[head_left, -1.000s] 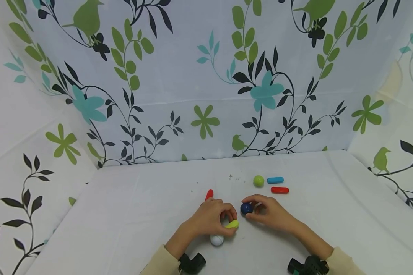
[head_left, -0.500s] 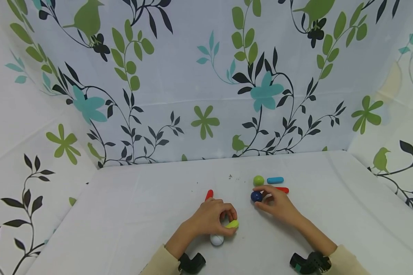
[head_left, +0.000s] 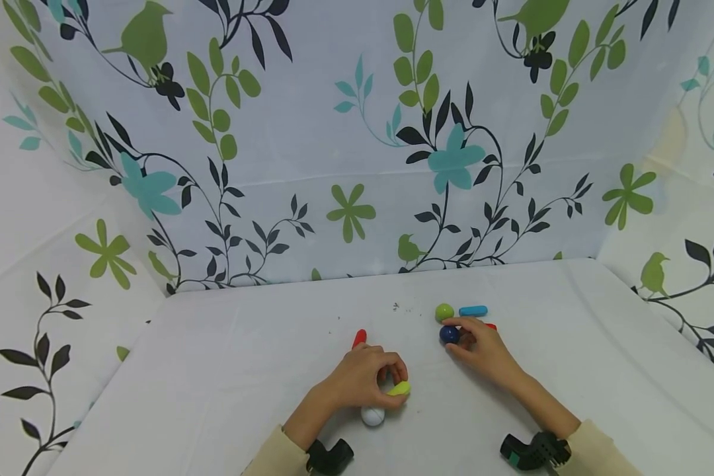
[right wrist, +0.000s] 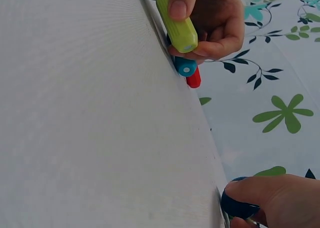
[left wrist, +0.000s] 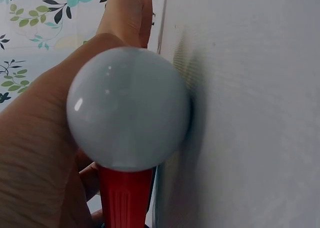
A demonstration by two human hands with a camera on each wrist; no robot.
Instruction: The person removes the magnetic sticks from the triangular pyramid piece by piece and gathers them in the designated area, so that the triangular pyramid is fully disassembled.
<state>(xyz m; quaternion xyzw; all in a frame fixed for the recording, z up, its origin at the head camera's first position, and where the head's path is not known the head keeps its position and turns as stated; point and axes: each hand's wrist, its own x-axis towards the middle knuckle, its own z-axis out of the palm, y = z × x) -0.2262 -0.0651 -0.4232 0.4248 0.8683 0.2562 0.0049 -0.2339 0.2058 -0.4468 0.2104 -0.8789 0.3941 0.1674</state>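
Note:
My left hand (head_left: 363, 378) pinches a short yellow-green rod (head_left: 399, 389) between thumb and fingers, low over the white table. The right wrist view shows that rod (right wrist: 179, 26) ribbed, with a small pale disc on its end. A glossy white ball (head_left: 373, 416) sits beside the heel of my left hand, large in the left wrist view. Past its fingers a red rod (head_left: 359, 338) sticks out. My right hand (head_left: 484, 354) holds a dark blue ball (head_left: 449, 334) between thumb and fingertips, just below a lime green ball (head_left: 444, 312).
A blue rod (head_left: 473, 311) lies beyond the right hand, to the right of the green ball. Another red rod (head_left: 491, 326) is mostly hidden behind that hand. The white table (head_left: 244, 357) meets a leaf-patterned cloth (head_left: 297, 132) at its far edge.
My right hand has carried the dark blue ball forward and to the right, up near the green ball, covering most of the right-hand red rod. My left hand keeps its place and grip.

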